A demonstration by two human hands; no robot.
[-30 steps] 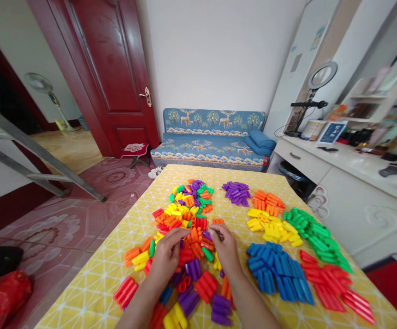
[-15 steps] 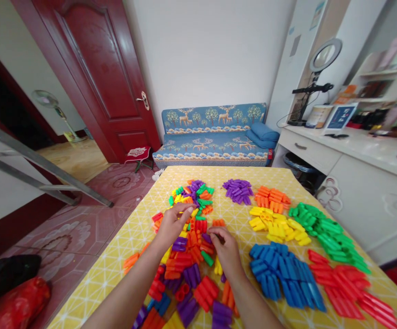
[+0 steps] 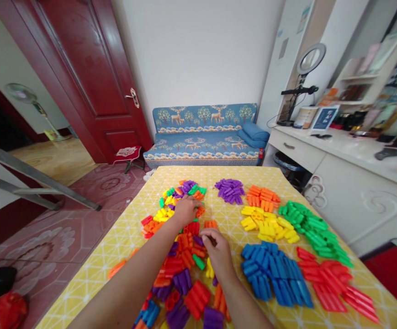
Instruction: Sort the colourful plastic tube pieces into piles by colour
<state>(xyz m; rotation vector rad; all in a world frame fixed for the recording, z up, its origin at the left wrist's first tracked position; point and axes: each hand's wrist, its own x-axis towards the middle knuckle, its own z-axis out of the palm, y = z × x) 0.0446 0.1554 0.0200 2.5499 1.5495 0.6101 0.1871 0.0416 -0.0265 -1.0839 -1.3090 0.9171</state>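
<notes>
Left hand: your left hand reaches over the mixed tube pile, toward the surface's far edge; its grip is hidden.
Right hand: your right hand is curled beside a purple tube piece; whether it grips anything is unclear.
Blue tubes: long axes mostly run near-to-far.
Red tubes: toward your near right corner, many slanting that way.

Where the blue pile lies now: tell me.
In the head view, the blue pile lies right of centre on the table, between the right hand and the red pile, nearer the camera than the yellow pile.
</notes>
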